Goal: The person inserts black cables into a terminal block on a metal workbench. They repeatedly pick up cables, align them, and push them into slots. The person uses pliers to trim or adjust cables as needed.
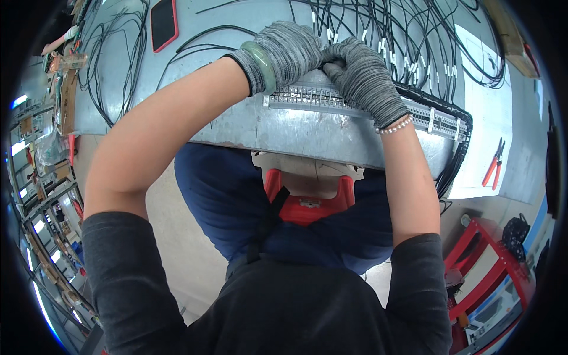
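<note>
I have the left hand and right hand meeting above the terminal strip on the tabletop, left arm angled inward, fingers curled (clamped on what, I cannot tell).

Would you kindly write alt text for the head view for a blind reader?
Gloved left hand and right hand meet at a terminal strip on a grey metal table. Black cables with white tags spread beyond; red-handled pliers lie on white paper at right.
</note>
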Motion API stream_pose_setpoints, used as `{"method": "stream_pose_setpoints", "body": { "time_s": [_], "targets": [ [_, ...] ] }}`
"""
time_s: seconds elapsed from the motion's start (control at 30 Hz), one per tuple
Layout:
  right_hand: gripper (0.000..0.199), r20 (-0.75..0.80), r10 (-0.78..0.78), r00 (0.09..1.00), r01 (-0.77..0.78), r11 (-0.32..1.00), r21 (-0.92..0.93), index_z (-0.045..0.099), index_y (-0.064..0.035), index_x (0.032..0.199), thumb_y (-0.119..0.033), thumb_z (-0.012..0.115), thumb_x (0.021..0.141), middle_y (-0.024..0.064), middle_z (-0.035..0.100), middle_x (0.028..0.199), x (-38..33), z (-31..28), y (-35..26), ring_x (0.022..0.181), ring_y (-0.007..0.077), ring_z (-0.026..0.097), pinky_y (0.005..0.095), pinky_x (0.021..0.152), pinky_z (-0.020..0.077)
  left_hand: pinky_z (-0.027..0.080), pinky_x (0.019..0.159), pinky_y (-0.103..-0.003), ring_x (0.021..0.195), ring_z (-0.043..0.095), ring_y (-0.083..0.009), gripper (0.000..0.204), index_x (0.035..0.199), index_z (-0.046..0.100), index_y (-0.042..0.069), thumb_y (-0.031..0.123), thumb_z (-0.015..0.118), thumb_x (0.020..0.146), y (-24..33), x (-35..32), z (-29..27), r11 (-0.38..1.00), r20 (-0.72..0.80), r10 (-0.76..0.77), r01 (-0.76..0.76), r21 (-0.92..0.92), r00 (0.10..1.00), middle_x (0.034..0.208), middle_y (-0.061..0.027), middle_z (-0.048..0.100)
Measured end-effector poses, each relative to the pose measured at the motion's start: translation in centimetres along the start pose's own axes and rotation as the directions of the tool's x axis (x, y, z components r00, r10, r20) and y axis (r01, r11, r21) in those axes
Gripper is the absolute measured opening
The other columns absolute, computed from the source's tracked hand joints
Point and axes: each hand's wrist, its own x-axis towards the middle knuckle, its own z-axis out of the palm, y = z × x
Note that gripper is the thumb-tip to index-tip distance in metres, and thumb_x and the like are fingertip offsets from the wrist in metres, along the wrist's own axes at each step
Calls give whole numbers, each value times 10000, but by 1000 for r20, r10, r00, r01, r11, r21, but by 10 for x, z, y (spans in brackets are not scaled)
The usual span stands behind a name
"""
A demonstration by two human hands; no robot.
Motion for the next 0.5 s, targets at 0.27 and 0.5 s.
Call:
{"method": "stream_pose_setpoints", "body": {
  "time_s": [0.27, 0.5],
  "targets": [
    [224, -1, 4, 1000, -4, 995, 97, 690, -121, 1057, -153, 619, 847, 138, 625, 1011, -1, -3, 1, 964, 263, 622, 364, 907, 492, 516, 747, -404, 857, 630, -281, 355, 1082, 626, 109, 371, 595, 845, -8, -18, -14, 979, -9, -45, 43, -199, 999, 964, -96, 605],
    [224, 45, 17, 999, -21, 996, 89, 685, -101, 1038, -201, 594, 858, 141, 615, 1022, 2, -4, 2, 977, 273, 609, 376, 907, 487, 523, 701, -420, 780, 638, -311, 326, 1055, 606, 77, 317, 585, 835, -1, -9, -3, 977, -4, -72, 70, -201, 997, 935, -136, 593]
  ]
}}
